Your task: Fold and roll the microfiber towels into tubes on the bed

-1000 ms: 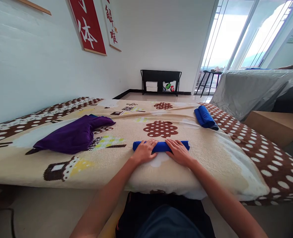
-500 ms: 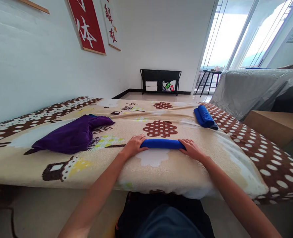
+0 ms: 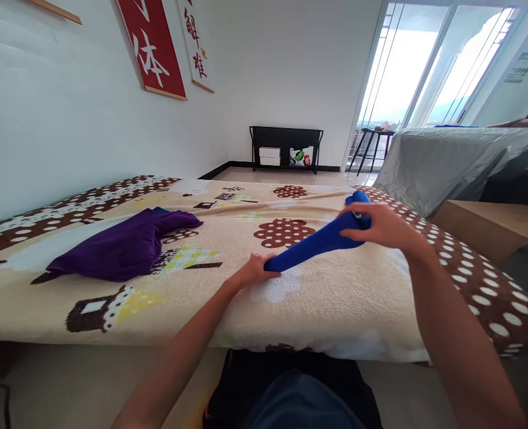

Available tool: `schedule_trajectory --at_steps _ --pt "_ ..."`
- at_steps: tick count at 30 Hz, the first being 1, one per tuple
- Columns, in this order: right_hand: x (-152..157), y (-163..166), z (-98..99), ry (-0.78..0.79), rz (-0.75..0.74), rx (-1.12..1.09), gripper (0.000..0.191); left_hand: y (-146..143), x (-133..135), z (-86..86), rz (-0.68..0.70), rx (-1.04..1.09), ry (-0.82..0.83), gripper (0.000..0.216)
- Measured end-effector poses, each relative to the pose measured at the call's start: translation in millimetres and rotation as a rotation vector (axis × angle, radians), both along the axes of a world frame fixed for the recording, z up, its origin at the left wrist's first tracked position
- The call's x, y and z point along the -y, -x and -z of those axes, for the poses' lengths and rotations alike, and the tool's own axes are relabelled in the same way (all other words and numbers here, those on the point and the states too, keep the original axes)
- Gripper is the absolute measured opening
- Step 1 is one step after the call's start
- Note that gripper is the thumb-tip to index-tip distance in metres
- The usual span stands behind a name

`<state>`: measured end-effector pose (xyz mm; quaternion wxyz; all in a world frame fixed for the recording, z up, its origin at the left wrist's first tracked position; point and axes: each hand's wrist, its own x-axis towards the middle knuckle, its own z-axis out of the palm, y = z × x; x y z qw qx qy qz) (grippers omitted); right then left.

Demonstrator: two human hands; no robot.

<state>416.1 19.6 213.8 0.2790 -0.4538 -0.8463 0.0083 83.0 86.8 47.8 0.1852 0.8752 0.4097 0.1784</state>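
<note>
Left hand [image 3: 252, 271] closed on lower end of blue roll [image 3: 308, 247], down by blanket [image 3: 335, 304]; right hand [image 3: 382, 225] half-curled, thumb and fingers gripping other end, which looks lifted clear. I see roll slanting up to right, nearer blanket's front edge than its far edge. Second blue bundle [image 3: 359, 197] partly hidden behind right hand, near blanket's dotted right border. On my left, purple garment [image 3: 121, 247] lies loose toward blanket's left edge, well apart from hands.
</note>
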Motion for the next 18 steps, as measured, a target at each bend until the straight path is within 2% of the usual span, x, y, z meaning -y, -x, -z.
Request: schedule_trajectory --at_steps 2,4,7,10,13,16,18 --pt "18 16 -32.9 -0.124 -0.018 -0.085 0.033 -20 19 -4.2 0.080 0.028 0.061 0.056" --pt "31 32 -53.8 -0.204 -0.039 -0.149 0.029 -41 43 -2.9 0.130 0.061 0.107 0.060" --pt "37 52 -67.6 -0.206 -0.084 -0.140 0.025 -67 78 10.0 0.119 0.147 0.189 0.056" --pt "34 61 -69.9 -0.154 -0.131 -0.053 0.027 -81 98 23.2 0.053 0.188 0.253 0.054" --pt "27 67 -67.9 -0.134 -0.141 -0.020 0.031 -79 98 19.4 0.064 0.146 0.280 0.050" --pt "14 70 -66.5 -0.137 -0.137 0.012 0.035 -65 80 -2.8 0.184 0.041 0.281 0.054" --pt "-1 67 -69.4 -0.119 -0.154 0.061 0.039 -49 64 -20.8 0.281 -0.029 0.277 0.068"
